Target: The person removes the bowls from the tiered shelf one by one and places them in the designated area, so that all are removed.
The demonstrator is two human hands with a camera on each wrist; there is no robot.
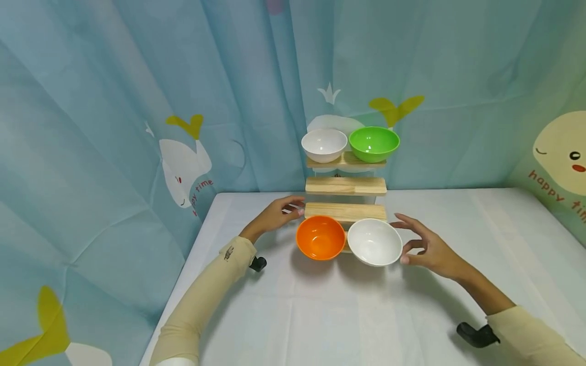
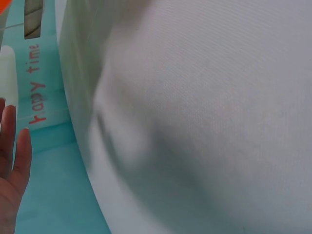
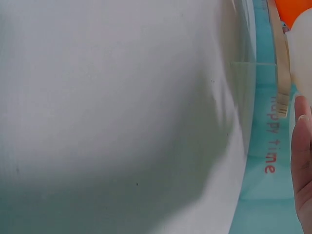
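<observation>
A stepped wooden rack carries bowls on its top and lowest steps. On the lowest step sit an orange bowl and, to its right, a white bowl. My right hand is at the white bowl's right side, thumb and fingers spread apart with the tips right at the rim. Beside the rack's left edge, behind the orange bowl, my left hand has loosely bent fingers and holds nothing. In the left wrist view, part of the left hand shows at the edge.
Up on the top step stand another white bowl and a green bowl. A white cloth covers the table. Blue printed curtains hang behind and to the sides. Black wrist-camera parts stick out at the sleeves.
</observation>
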